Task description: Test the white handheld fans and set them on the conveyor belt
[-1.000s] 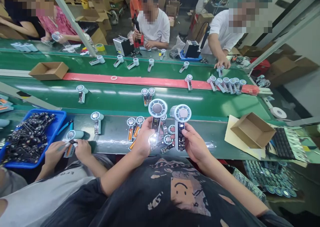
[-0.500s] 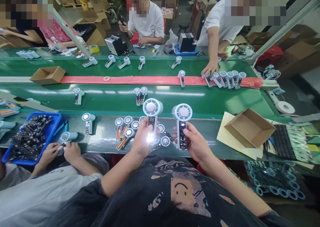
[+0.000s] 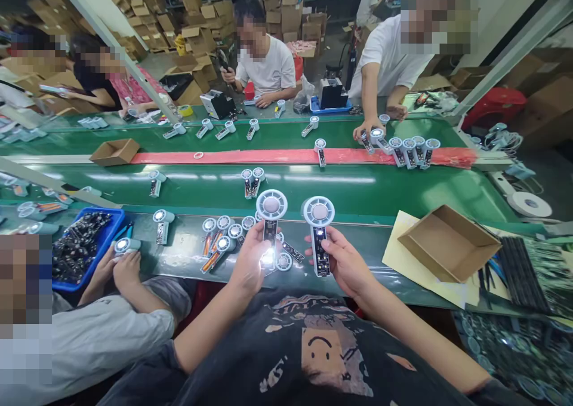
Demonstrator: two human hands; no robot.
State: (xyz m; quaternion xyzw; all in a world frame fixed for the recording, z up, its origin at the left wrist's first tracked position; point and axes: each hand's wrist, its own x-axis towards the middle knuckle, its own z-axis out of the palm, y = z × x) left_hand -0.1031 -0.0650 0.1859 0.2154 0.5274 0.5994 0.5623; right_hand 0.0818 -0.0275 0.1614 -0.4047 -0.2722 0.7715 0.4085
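My left hand (image 3: 250, 260) is closed around the handle of a light-blue handheld fan (image 3: 271, 205), held upright with its round grille facing me. A bright white light shines from the lower handle beside my thumb. In my right hand (image 3: 344, 254) is a second handheld fan (image 3: 319, 211), also upright, with its black circuit board bare along the handle and a small lit spot near my thumb. The two fans are apart, side by side above the bench edge. Just left of my left hand lie several unfinished fans (image 3: 224, 243), some showing orange cells in their handles.
A green conveyor (image 3: 215, 190) carries more fans beyond the bench. An open cardboard box (image 3: 447, 245) sits at right near black strips (image 3: 521, 271). On the left, a co-worker's hands (image 3: 119, 268) hold a fan beside a blue tray (image 3: 117, 218) of circuit boards. Other people work opposite.
My view has tipped up and shifted a little. Both fans stay in my hands, the right one slightly closer to the left. A co-worker across has shifted fans on the pink strip.
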